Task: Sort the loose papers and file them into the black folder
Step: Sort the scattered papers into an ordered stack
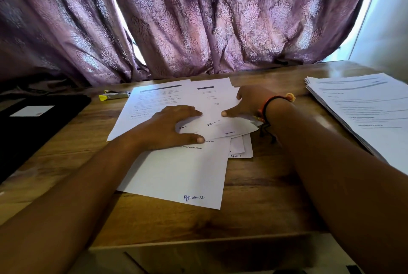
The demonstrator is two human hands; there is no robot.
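Observation:
Several loose white sheets [167, 99] lie fanned over each other in the middle of the wooden table [260, 196], each with a handwritten page number at its foot. The nearest sheet [181, 176] reads "Pg-No-12". My left hand [167, 125] rests on the overlapping sheets, fingers spread and thumb pressing down. My right hand [249, 101] presses on the sheets further back, with its thumb pointing left beside the sheet marked "Pg-No-10" [213, 122]. The black folder [33, 128] lies closed at the table's left edge and has a white label [32, 111] on it.
A thicker stack of printed papers [364, 108] sits at the right side of the table. A yellow and black stapler [114, 95] lies behind the loose sheets, near the folder. A purple patterned curtain [198, 19] hangs behind the table.

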